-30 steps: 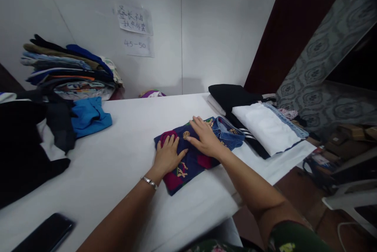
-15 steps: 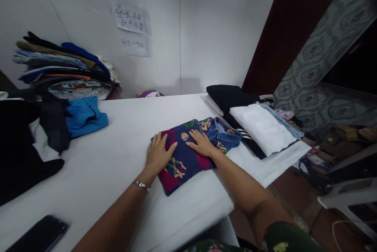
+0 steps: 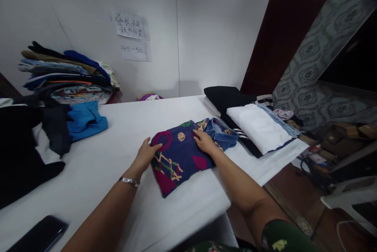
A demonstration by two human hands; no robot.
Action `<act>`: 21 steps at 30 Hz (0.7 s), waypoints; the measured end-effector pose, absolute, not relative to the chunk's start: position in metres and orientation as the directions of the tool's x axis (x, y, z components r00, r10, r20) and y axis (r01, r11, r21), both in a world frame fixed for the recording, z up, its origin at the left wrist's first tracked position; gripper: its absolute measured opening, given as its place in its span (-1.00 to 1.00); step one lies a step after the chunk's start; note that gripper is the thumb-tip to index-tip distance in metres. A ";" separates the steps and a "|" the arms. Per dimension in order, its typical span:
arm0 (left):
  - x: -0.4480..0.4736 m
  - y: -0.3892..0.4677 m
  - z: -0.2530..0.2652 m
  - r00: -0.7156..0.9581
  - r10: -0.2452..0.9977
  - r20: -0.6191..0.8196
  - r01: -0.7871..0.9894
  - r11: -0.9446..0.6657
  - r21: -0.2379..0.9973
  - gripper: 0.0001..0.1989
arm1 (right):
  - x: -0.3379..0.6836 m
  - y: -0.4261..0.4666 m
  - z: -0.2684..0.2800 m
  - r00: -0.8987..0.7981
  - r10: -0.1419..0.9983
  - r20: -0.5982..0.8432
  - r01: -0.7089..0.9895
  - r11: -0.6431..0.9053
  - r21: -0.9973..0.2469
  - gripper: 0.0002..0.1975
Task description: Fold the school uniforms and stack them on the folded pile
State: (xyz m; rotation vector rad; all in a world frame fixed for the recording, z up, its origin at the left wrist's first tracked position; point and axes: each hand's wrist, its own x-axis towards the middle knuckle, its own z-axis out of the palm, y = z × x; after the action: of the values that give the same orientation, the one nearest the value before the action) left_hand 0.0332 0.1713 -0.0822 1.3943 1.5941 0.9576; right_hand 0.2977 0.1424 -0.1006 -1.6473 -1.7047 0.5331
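A folded patterned shirt (image 3: 182,157) lies on the white table, navy with maroon, green and tan motifs. Its denim collar (image 3: 220,131) points to the right. My left hand (image 3: 147,154) grips the shirt's left edge, thumb on top and the other fingers partly hidden at the edge. Bent over the fold beside the collar, my right hand (image 3: 205,143) grips the cloth, its fingertips partly out of sight.
Right of the shirt are folded white (image 3: 259,126) and black garments (image 3: 228,99). A clothes stack (image 3: 67,69), a blue garment (image 3: 88,120) and black clothing (image 3: 20,154) occupy the left. A phone (image 3: 41,234) lies near the front-left of the white table (image 3: 103,181).
Both hands lay flat on the shirt before. My left hand has shifted to its left edge, and my right hand's fingers have bent in at the fold near the collar.
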 end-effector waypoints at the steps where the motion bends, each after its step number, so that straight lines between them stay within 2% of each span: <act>1: 0.032 0.171 -0.077 -0.072 0.989 -0.129 0.301 0.144 0.943 -0.17 | 0.294 0.141 -0.101 0.037 0.979 0.199 0.682 0.121 -0.721 -0.55; 3: 0.022 0.170 -0.068 -0.085 0.980 -0.181 0.173 0.194 0.966 -0.13 | 0.286 0.138 -0.102 0.012 0.979 0.201 0.640 0.147 -0.754 -0.53; 4: 0.014 0.171 -0.064 -0.111 0.980 -0.165 0.166 0.182 0.969 -0.12 | 0.281 0.135 -0.103 -0.014 0.979 0.204 0.607 0.170 -0.776 -0.51; 7: -0.017 0.174 -0.065 -0.232 0.965 -0.121 0.296 0.189 0.936 -0.13 | 0.266 0.127 -0.106 -0.152 0.962 0.225 0.536 0.272 -0.799 -0.46; 10: -0.038 0.175 -0.076 -0.269 0.957 -0.112 0.490 0.236 0.839 -0.23 | 0.256 0.122 -0.108 -0.239 0.946 0.220 0.582 0.321 -0.747 -0.47; 15: -0.039 0.173 -0.085 -0.155 0.985 -0.069 0.696 0.159 0.700 -0.38 | 0.257 0.120 -0.103 -0.183 0.959 0.217 0.599 0.283 -0.749 -0.48; 21: -0.034 0.173 -0.084 -0.162 0.987 -0.005 0.771 0.130 0.624 -0.43 | 0.256 0.114 -0.090 -0.101 0.982 0.161 0.646 0.188 -0.740 -0.50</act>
State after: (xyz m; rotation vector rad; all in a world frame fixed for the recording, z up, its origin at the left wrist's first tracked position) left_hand -0.0335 0.1726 -0.0841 1.6912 1.9959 0.6937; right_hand 0.2558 0.1142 -0.0904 -1.5280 -1.8234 0.6675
